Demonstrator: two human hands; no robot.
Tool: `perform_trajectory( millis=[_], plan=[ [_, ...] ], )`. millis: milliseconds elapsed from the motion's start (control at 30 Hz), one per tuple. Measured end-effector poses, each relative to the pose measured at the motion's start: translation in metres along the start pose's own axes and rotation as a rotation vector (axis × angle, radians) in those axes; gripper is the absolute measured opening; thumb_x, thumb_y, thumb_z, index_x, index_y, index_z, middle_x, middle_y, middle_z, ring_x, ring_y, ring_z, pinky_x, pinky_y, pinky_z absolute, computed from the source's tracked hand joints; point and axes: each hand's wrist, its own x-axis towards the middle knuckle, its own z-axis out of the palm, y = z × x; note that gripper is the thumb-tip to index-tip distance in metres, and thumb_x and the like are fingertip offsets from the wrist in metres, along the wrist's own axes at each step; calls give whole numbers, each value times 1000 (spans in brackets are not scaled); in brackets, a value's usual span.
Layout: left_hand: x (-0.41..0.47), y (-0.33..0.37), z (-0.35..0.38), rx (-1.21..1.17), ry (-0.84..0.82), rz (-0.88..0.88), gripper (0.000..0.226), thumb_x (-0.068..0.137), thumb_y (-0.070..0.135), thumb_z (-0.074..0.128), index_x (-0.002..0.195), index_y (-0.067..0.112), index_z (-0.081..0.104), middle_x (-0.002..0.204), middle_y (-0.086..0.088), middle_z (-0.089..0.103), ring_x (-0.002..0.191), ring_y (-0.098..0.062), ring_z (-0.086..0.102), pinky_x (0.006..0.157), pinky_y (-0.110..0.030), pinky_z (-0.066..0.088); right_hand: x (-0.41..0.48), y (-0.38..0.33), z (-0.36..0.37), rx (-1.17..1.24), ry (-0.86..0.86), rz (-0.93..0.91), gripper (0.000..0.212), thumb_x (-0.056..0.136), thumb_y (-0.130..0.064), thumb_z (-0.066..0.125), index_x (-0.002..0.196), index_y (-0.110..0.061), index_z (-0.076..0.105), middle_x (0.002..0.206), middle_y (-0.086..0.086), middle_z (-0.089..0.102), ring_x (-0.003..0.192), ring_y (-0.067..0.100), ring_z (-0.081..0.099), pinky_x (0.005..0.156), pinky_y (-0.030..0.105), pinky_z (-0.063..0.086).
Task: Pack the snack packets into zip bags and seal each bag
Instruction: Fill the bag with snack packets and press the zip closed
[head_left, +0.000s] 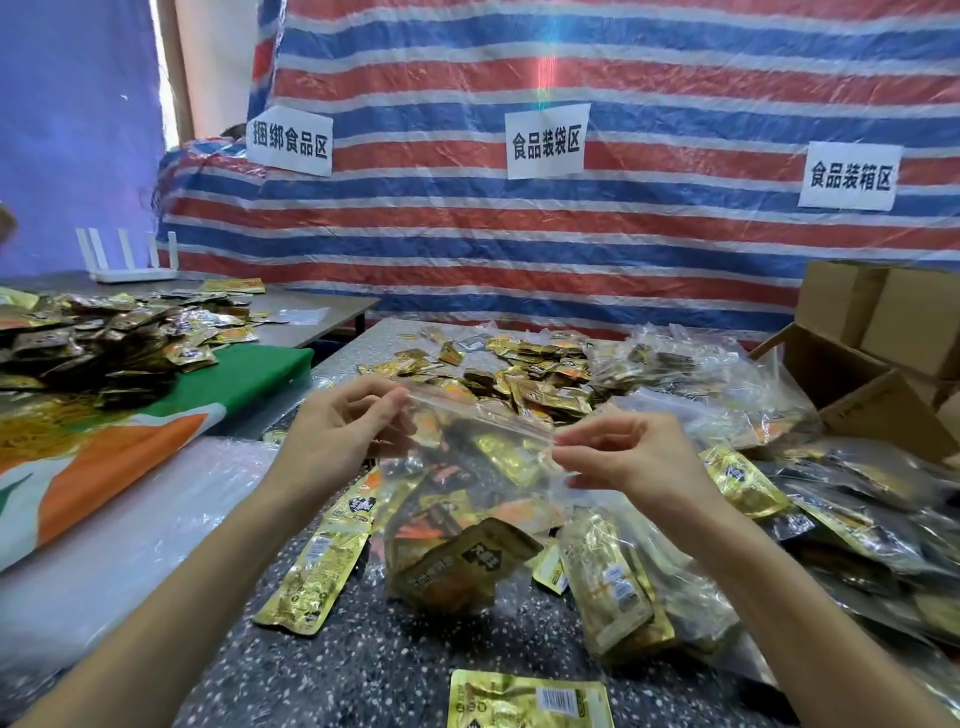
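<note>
**Well, left hand (343, 421) and right hand (623, 457) pinched the zip bag (467, 493) at its top**

From my station I saw each hand clamped on one end of the clear bag's top strip, thumb against fingertips. The strip was stretched between them above the speckled worktop (363, 649). I could not tell whether the strip was pressed closed along its length. The bag hung below the hands, stuffed with gold and dark snack packets (462, 566), its bottom down at the worktop. One long gold packet (317, 566) lay just left of the bag, and another (524, 701) lay at the near edge. Filled bags (857, 519) were piled on the right, near open cardboard boxes (883, 364). A heap of loose packets (530, 374) lay beyond the bag.
</note>
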Motion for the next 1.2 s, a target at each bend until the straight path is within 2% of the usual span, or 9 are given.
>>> perform_trajectory(
  millis=[233,367,467,633,733,800,900,1100,1200],
  plan=[
    [-3,1,-13,-3,47,98,11,82,22,70,90,18,76,86,-13,75,77,-27,74,70,-27,60,2,-9,-7,14,-69,-49,19,80,0,77,95,-11,80,88,15,77,80,33,75,75,31,63],
    [-5,-4,-14,49,85,94,10,80,23,69,85,15,73,83,-8,75,77,-22,74,69,-23,58,3,-8,-6,79,-68,-58,23,78,6,77,96,-8,79,87,15,76,78,28,74,71,28,61],
    [-6,-10,-13,90,118,119,3,88,13,67,87,11,69,77,-7,74,75,-19,72,74,-28,56,5,-5,-2,89,-27,-91,20,76,8,78,90,-6,77,80,11,75,73,24,71,70,25,60],
    [-8,-11,-3,82,155,95,11,98,1,53,92,-3,61,70,2,72,70,-14,70,70,-23,55,12,-4,6,74,-9,-126,19,79,10,75,85,-7,72,79,8,73,72,22,68,73,28,60],
    [-11,0,4,143,192,50,13,93,12,56,96,1,62,87,-1,72,87,-18,67,82,-34,52,12,-2,10,71,9,-144,21,82,8,74,94,-9,71,80,7,72,73,22,69,76,33,61],
    [-16,13,11,480,218,245,29,81,24,59,107,14,64,110,6,64,104,-14,57,91,-31,44,10,-1,15,60,27,-168,24,82,6,75,100,-8,68,79,5,72,74,23,70,77,37,61],
    [-17,35,32,832,25,541,35,81,34,62,113,21,67,114,11,57,110,-8,47,94,-31,33,10,-3,23,48,34,-210,26,83,7,74,102,-8,65,79,5,72,74,24,70,75,40,62],
    [0,48,56,912,-241,535,34,88,51,52,98,23,69,97,13,62,96,-12,56,92,-42,43,7,-6,35,-20,24,-314,29,86,5,71,107,-11,60,81,8,68,82,37,66,76,59,56],
    [3,46,56,919,-281,557,35,87,51,50,104,25,66,98,17,57,97,-9,54,92,-40,44,6,-4,37,-27,20,-350,29,87,6,68,106,-12,56,78,9,65,74,37,62,71,61,53]
  ],
)
